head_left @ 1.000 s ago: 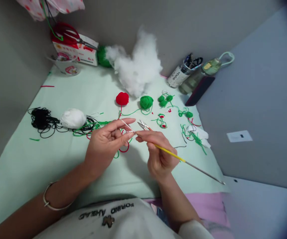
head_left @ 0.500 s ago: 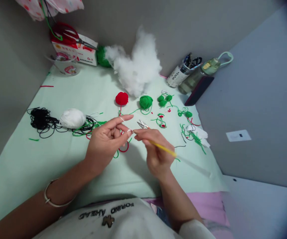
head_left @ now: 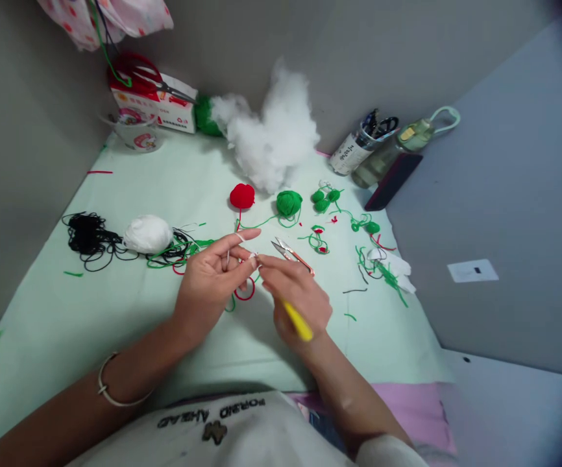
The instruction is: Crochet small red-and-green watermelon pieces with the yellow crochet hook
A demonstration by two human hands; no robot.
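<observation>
My left hand point(head_left: 215, 275) pinches a tiny white crochet piece point(head_left: 253, 257) between thumb and fingertips, with white yarn looped over the raised forefinger. My right hand point(head_left: 296, 293) is closed on a yellow-handled crochet hook point(head_left: 298, 322), its tip at the white piece and the handle pointing toward me. Both hands hover over the pale green cloth point(head_left: 115, 305). Small thread snips point(head_left: 291, 252) lie just beyond my right fingers. A white yarn ball point(head_left: 147, 234) lies to the left.
Black yarn tangle point(head_left: 87, 237), red ball point(head_left: 241, 196), green ball point(head_left: 288, 202) and small green crochet bits point(head_left: 324, 199) lie on the cloth. White stuffing point(head_left: 271, 136), a box with scissors point(head_left: 157, 104), a cup point(head_left: 137, 135), a pen jar point(head_left: 359, 148), a bottle point(head_left: 398, 146) and a phone point(head_left: 392, 181) stand at the back.
My right hand has turned the hook: its long handle, which pointed out to the right, now points down toward me. The left hand stays pinched on the white piece.
</observation>
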